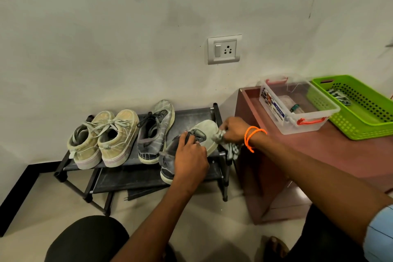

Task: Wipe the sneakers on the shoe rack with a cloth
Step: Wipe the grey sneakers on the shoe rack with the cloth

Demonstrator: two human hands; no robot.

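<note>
A low black shoe rack [192, 115] stands against the wall. On its top shelf sit a pair of beige lace-up sneakers [106, 138] and one grey sneaker [155, 132]. A second grey sneaker [205, 134] lies tipped on its side at the rack's right end, pale sole showing. My left hand [190, 158] grips this sneaker at its collar. My right hand [232, 130] holds a bunched patterned cloth [230, 148] against the toe end of the sole; part of the cloth hangs below the hand.
A reddish-brown cabinet [319, 151] stands right of the rack. It carries a clear plastic box [297, 104] with orange latches and a green perforated basket [357, 108] holding another cloth. A wall socket [225, 49] is above the rack. My knees fill the bottom of the view.
</note>
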